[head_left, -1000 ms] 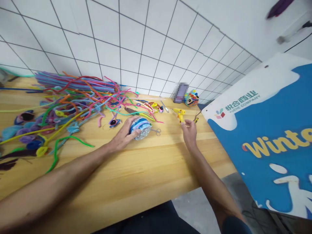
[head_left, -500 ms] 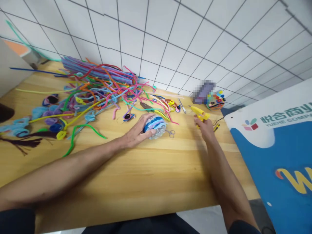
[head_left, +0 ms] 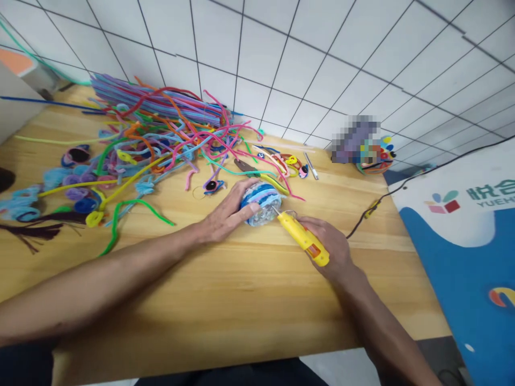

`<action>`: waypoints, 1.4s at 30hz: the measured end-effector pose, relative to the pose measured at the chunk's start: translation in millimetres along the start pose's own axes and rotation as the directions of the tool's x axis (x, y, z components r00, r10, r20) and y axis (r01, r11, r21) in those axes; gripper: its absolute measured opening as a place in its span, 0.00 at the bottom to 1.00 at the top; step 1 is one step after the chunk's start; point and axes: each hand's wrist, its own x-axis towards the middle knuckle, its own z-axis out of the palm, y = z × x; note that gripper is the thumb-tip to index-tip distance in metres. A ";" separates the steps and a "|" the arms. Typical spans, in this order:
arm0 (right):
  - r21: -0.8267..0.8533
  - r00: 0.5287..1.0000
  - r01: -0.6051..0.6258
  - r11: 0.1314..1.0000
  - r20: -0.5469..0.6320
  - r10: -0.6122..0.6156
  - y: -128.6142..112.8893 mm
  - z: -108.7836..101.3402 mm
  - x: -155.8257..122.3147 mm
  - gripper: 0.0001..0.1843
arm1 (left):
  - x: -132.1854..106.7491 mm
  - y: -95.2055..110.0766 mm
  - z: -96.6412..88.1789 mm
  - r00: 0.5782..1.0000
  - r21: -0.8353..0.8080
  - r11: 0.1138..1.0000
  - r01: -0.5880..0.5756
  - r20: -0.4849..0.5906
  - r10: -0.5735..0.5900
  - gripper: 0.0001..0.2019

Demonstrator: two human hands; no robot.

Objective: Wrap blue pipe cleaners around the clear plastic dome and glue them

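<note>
white tiled wall behind a wooden table, blue sign at right; left hand holds a striped ball mid-table, right hand grips a yellow glue gun, its tip now swung over to the ball

Holds left forearm and right forearm slanting inward from the lower corners. Cups left hand with thumb laid straight toward the right. Curls right hand into a grip, apart from the left hand.
</note>
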 end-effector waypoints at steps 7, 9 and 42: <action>-0.109 0.997 0.078 0.991 -0.001 -0.079 -15.2 1.8 5.5 0.22 | -1.1 -1.0 1.1 0.998 0.059 0.996 -0.062 0.026 0.061 0.32; -0.129 0.997 0.075 0.989 0.007 -0.074 -17.4 2.5 4.7 0.23 | -1.4 -1.8 1.6 0.997 0.075 0.995 -0.070 0.026 0.068 0.32; -0.055 0.999 0.004 0.998 -0.054 -0.007 -25.9 14.9 2.1 0.19 | -4.8 -4.4 1.3 1.000 0.043 0.999 0.015 0.021 -0.016 0.32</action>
